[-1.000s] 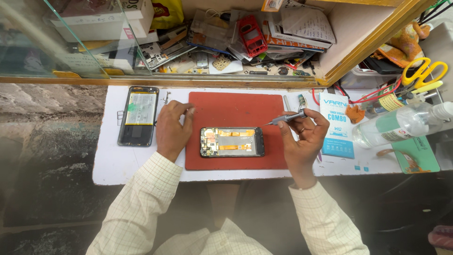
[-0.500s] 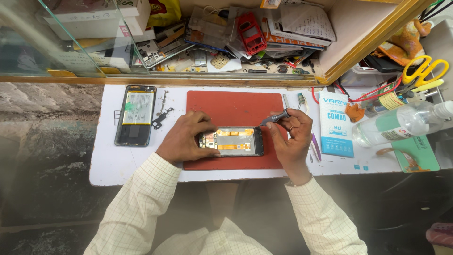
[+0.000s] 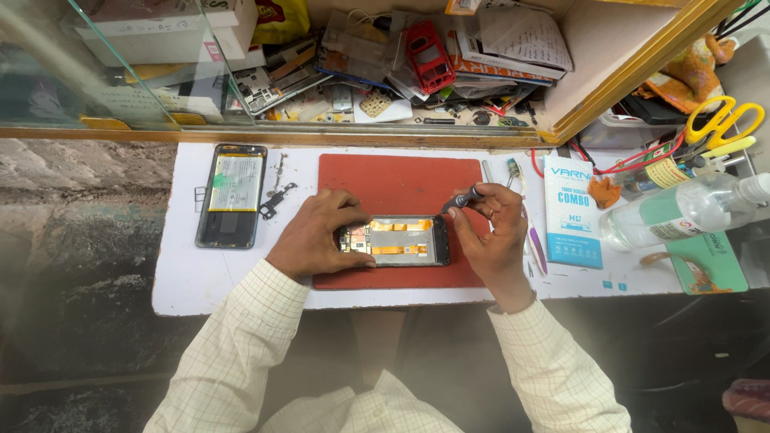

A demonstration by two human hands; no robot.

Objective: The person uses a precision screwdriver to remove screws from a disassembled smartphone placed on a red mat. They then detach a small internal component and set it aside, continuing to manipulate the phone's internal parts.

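An opened phone [image 3: 399,240] with its insides showing lies on a red mat [image 3: 393,180] on the white worktop. My left hand [image 3: 315,234] grips the phone's left end and holds it flat. My right hand [image 3: 489,232] is at the phone's right end and holds a small dark screwdriver [image 3: 464,199], its tip pointing down at the phone's upper right corner.
A second opened phone with its battery showing [image 3: 233,195] lies left of the mat beside small loose parts [image 3: 277,200]. A blue packet [image 3: 571,210], a clear bottle [image 3: 682,210] and yellow scissors [image 3: 722,120] are on the right. A glass-fronted shelf of clutter [image 3: 361,72] runs along the back.
My left hand moved from the mat's left edge onto the phone and now grips it. My right hand came down to the phone's right end with the screwdriver.
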